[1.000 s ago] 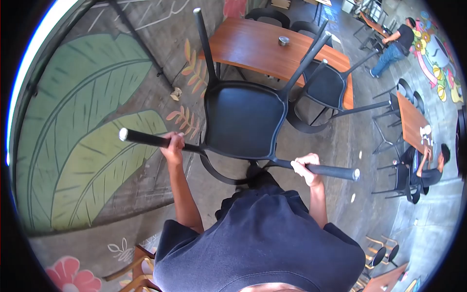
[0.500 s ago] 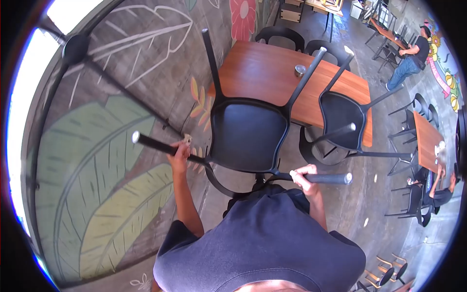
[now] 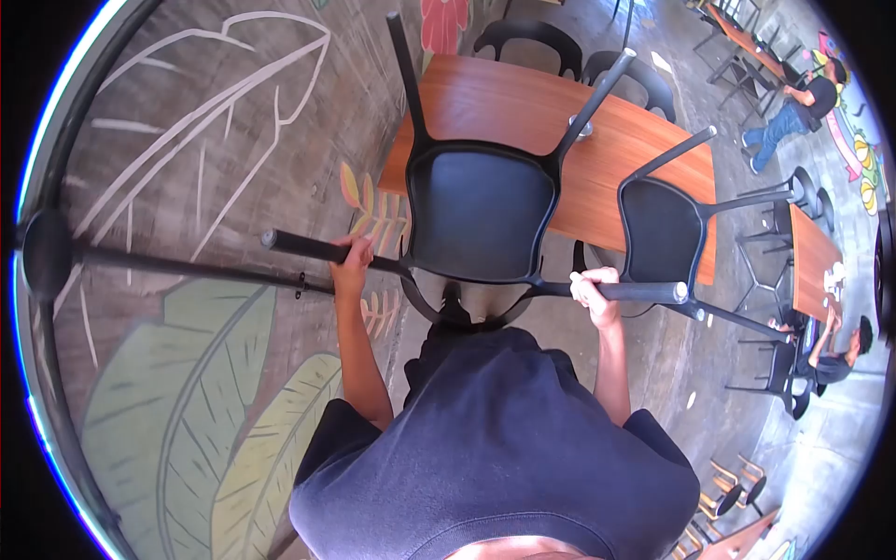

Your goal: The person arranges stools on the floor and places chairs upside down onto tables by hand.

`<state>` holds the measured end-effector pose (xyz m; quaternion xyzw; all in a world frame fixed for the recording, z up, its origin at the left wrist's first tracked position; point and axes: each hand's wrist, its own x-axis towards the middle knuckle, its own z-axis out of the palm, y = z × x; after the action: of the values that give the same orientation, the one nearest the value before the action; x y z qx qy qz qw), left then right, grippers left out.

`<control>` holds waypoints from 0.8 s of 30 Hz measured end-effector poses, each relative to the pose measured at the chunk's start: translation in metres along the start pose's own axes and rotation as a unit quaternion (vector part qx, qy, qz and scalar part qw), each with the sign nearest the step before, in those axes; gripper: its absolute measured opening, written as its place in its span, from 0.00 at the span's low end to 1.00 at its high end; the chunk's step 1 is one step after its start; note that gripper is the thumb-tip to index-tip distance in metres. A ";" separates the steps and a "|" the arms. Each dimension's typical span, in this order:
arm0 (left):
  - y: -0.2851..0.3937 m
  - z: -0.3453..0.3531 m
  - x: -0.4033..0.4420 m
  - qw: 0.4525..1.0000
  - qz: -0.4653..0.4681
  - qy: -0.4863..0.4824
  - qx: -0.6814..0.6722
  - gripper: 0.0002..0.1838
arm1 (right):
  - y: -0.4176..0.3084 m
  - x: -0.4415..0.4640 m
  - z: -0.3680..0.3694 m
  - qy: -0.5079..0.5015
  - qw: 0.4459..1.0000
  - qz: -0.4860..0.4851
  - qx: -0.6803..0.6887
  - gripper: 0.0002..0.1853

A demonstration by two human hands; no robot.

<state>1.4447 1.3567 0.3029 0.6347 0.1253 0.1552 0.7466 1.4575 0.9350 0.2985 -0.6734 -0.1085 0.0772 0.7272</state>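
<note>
A black chair [image 3: 481,217] is upside down in front of me, with its seat underside up and its legs splayed. My left hand [image 3: 352,265] is wrapped round the chair leg on the left. Around the near right leg, my right hand [image 3: 596,291] is closed too. The far part of the chair overlaps a brown wooden table [image 3: 495,101] in view; whether it touches the tabletop I cannot tell. Its curved backrest hangs low near my legs, partly hidden. A second upturned black chair [image 3: 661,229] is at the table's right end.
A painted concrete wall [image 3: 196,177] runs along the left, with a dark metal bar [image 3: 196,266] before it. Black chairs [image 3: 527,42] stand behind the table. To the right are another table [image 3: 812,257] and two people, one standing [image 3: 793,107], one lower down [image 3: 840,355].
The held chair has moved forward and covers more of the table in view. Both hands keep their grip on its legs. The whole view has shifted somewhat.
</note>
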 end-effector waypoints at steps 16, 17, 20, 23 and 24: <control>-0.037 -0.016 0.121 0.998 -0.023 -0.057 0.007 0.21 | 0.033 0.081 0.046 0.109 0.992 0.019 0.056 0.25; -0.038 -0.016 0.124 0.998 -0.022 -0.065 0.015 0.21 | 0.035 0.084 0.047 0.109 0.992 0.021 0.056 0.25; -0.046 -0.023 0.134 0.996 -0.015 -0.076 0.034 0.22 | 0.050 0.089 0.046 0.112 0.992 0.004 0.058 0.26; -0.061 -0.030 0.135 0.996 -0.023 -0.084 0.038 0.22 | 0.053 0.094 0.050 0.131 0.990 0.001 0.053 0.26; -0.067 -0.033 0.136 0.995 -0.029 -0.086 0.031 0.23 | 0.057 0.095 0.050 0.136 0.989 0.005 0.050 0.26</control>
<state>1.5622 1.4300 0.2330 0.6649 0.0837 0.0746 0.7384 1.5376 1.0126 0.2509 -0.6407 -0.0017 -0.0060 0.7678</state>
